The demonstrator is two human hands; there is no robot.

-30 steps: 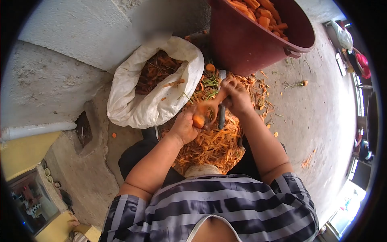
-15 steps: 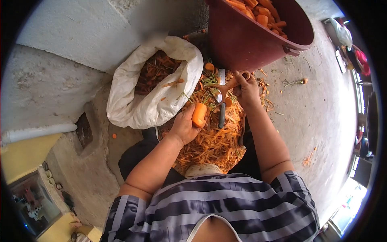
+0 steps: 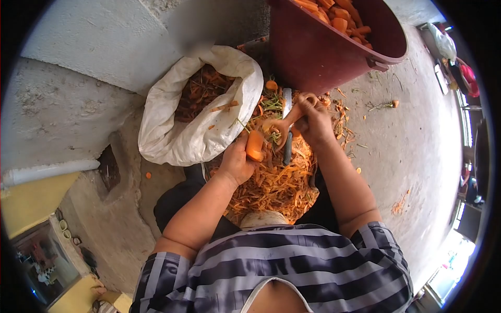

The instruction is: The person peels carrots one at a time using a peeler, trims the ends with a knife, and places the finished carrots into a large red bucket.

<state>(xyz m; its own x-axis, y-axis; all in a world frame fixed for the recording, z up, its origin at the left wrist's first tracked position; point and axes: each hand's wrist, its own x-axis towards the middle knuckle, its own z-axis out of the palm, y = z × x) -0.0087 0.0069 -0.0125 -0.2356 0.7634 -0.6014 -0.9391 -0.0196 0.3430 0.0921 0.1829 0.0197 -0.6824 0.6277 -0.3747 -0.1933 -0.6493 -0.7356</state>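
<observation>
My left hand point(image 3: 236, 164) is wrapped round a thick peeled carrot point(image 3: 254, 145) with a cut end. In my right hand point(image 3: 317, 121) is an orange-brown Y-shaped peeler point(image 3: 293, 112), gripped by its looped handle. Its forked head is slightly blurred and sits just right of the carrot. Under both hands spreads a heap of carrot peelings point(image 3: 271, 190), with some green stem bits toward the top. A knife lies on the heap, its dark handle point(image 3: 287, 150) toward me and its blade partly behind the peeler.
A white sack point(image 3: 175, 138) with peelings inside stands open at the left. Beyond my right hand, a large maroon bucket point(image 3: 315, 55) holds many peeled carrots point(image 3: 340, 24). A carrot top point(image 3: 395, 104) and scraps lie on the concrete floor point(image 3: 396, 156) to the right. Walls rise on the left.
My right hand has brought the peeler left and down, closer to the carrot. The carrot has shifted slightly left, still in my left hand.
</observation>
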